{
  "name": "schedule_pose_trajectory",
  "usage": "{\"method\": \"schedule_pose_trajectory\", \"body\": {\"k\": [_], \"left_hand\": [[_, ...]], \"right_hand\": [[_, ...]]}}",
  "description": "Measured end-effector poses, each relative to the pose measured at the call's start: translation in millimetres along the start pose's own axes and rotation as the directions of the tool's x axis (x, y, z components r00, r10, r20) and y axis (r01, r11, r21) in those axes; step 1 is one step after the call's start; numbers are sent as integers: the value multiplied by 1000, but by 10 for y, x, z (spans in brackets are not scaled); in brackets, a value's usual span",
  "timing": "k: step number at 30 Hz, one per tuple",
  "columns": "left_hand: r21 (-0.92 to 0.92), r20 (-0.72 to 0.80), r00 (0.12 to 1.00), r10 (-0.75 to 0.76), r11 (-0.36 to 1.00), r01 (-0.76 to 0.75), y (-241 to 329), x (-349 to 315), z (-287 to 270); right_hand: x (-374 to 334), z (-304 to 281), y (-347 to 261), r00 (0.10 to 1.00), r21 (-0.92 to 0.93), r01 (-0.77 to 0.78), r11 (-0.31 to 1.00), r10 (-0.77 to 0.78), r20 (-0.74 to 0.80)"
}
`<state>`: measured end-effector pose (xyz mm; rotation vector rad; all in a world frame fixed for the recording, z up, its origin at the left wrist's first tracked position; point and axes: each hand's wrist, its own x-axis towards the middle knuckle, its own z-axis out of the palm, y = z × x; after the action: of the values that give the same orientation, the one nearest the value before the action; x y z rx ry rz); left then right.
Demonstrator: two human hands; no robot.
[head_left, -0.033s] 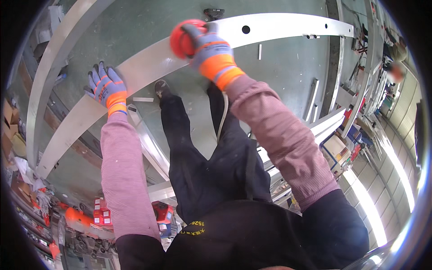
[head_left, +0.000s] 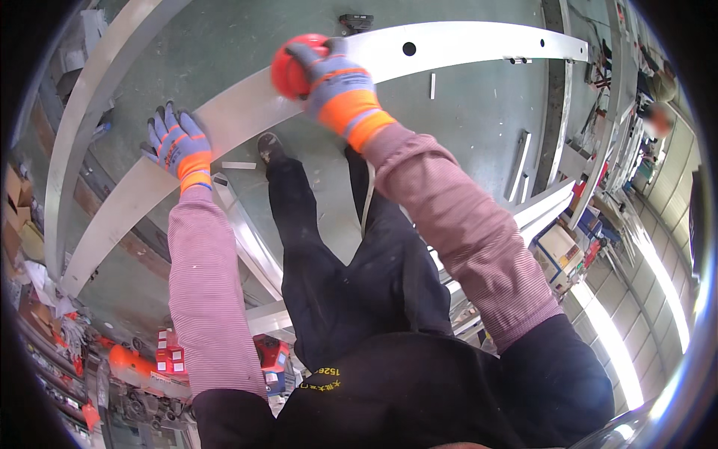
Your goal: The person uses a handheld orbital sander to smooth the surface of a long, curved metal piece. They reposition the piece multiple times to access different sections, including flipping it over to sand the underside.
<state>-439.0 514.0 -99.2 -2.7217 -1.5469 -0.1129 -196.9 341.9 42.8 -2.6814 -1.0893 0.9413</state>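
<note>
A long curved metal beam with a few dark holes stretches across in front of me. My right hand, in a grey and orange glove, is closed round a red round tool that looks like a sander. The tool sits on the beam's broad face; its underside is hidden. My left hand, gloved the same way, lies on the beam farther left with its fingers spread, holding nothing. A pale hose shows between my legs.
Another curved beam arches at the far left. A black battery-like block lies beyond the beam. Red boxes and an orange tank-like object stand at lower left. Metal profiles and a crate are at right.
My right hand and the red sander have slid a little left along the beam. The left hand stays in place.
</note>
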Motion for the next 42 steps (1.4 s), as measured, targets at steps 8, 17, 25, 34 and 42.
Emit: {"method": "schedule_pose_trajectory", "body": {"k": [8, 17, 25, 34, 42], "left_hand": [[-108, -27, 1000, -9, 994, 6, -1, -7, 38], [-143, -47, 999, 23, 989, -29, -129, -4, 90], [-152, -53, 999, -1, 988, -7, -50, 17, 71], [21, -4, 998, 66, 998, -65, -335, 127, 148], [-526, -175, 956, 238, 798, -295, 2273, -6, 41]], "right_hand": [[-308, 410, -559, 961, 2, 242, 970, -240, 134], [-466, 4, 585, 999, -21, -2, 1000, 3, 37], [-330, -276, 2181, 828, 215, -363, 907, 420, -372], [-263, -330, 1111, 990, 55, -133, 990, 136, -39], [86, -923, 1630, 988, 91, -144, 985, 139, 62]]}}
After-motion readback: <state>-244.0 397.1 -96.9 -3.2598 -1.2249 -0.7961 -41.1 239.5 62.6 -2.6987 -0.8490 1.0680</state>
